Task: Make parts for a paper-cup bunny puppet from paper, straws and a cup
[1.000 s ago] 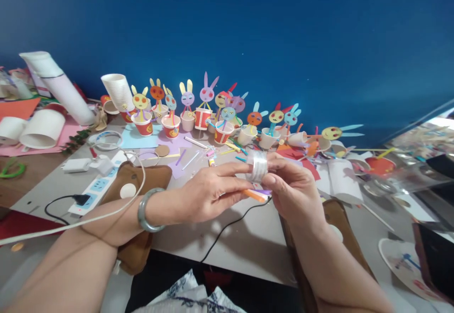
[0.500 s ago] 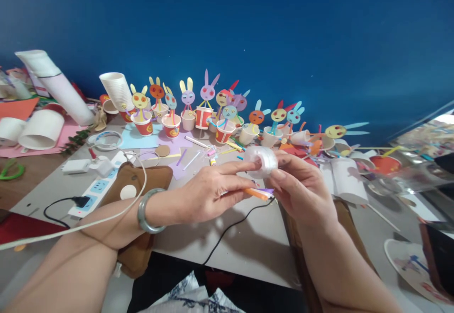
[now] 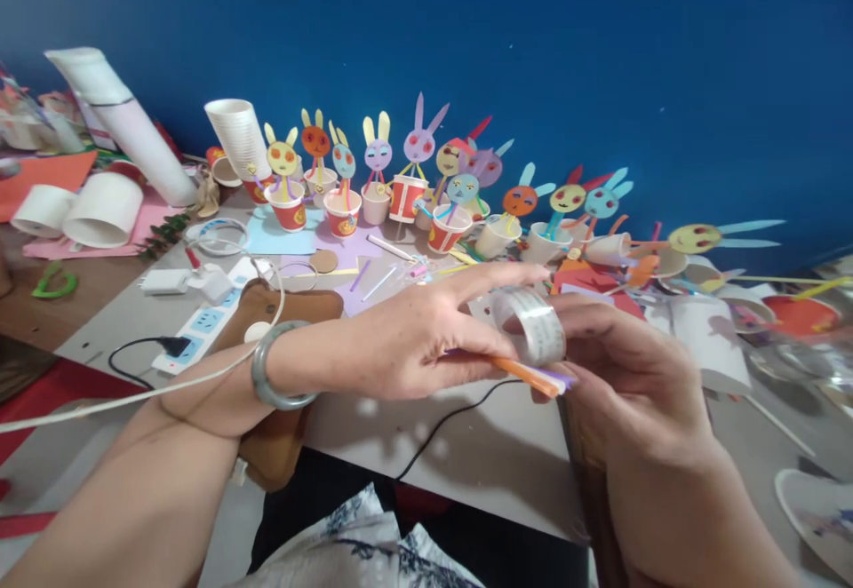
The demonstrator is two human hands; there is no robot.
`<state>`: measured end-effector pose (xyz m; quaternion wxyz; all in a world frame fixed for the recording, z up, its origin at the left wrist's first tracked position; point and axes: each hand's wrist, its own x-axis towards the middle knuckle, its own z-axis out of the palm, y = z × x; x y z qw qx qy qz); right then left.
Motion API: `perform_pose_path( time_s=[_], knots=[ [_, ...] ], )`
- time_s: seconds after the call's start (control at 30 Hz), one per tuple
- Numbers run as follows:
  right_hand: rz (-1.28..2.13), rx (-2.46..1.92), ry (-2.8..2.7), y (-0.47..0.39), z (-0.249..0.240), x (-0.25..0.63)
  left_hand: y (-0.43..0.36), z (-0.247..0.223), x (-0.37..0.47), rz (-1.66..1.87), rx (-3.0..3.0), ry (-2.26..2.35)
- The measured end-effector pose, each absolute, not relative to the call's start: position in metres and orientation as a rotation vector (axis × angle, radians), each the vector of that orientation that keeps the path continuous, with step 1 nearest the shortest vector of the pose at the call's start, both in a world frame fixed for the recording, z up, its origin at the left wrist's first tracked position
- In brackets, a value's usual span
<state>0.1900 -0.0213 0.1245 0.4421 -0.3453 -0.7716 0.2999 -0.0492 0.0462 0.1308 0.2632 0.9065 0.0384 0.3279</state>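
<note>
My left hand point(image 3: 417, 339) closes on a small bundle of orange, white and purple paper strips point(image 3: 530, 377), whose ends point to the right. Its index finger reaches over a roll of clear tape point(image 3: 541, 329). From the right, my right hand point(image 3: 636, 384) grips that roll between fingers and thumb, just above the strips. The right thumb lies close by the strip ends; whether it presses on them is unclear. The far ends of the strips are hidden in my left palm.
Rabbit-faced paper figures point(image 3: 378, 157) in paper cups point(image 3: 289, 208) line the wall. A power strip point(image 3: 205, 321) with chargers and cables lies on the left, near a stack of white cups point(image 3: 236, 131). A white cable crosses over my left forearm. White paper rolls point(image 3: 706, 339) lie on the right.
Both hands and the tape roll have shifted right in view. The roll has turned to show its outer face, and my left index finger has lifted over it. The camera view has also shifted.
</note>
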Motion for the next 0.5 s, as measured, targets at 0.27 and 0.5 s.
perform_pose_path(
  time_s=[0.27,0.5],
  knots=[
    [1.111,-0.822,-1.767,-0.024,0.126,0.19,0.048,0.12,-0.04,1.034,2.538,-0.036],
    [1.262,-0.727,-1.469,-0.021,0.119,0.182,0.049,0.099,-0.026,1.343,2.597,-0.002]
  ],
)
